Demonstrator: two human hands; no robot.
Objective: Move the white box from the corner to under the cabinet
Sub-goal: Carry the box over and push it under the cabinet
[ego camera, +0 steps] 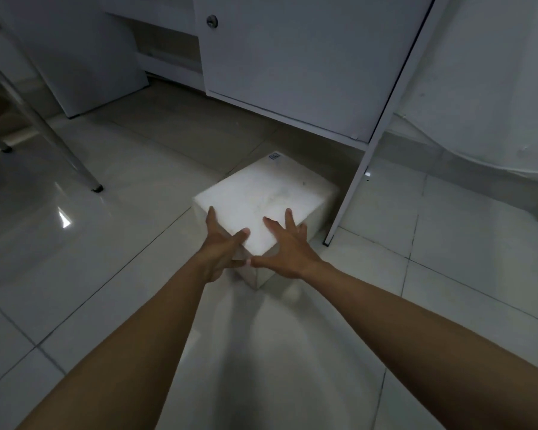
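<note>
Box (pixel 261 200) far end lies in cabinet (pixel 292 66) shadow, hard to see. Left hand (pixel 221 246) and right hand (pixel 288 246), fingers spread, press its near corner.

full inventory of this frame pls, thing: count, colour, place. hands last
box: 1, white, on the floor, far end near the gap under the cabinet, beside the cabinet leg
label: 1, bluish, far corner of the box top
cabinet: 1, white, raised above the floor, behind the box
lock: 1, silver, cabinet door, top
cabinet leg: 1, white, right of the box
chair leg: 1, grey metal, left
floor: white glossy tiles
left hand: 1, open, on the box's near left edge
right hand: 1, open, fingers spread on the box's near right corner
</note>
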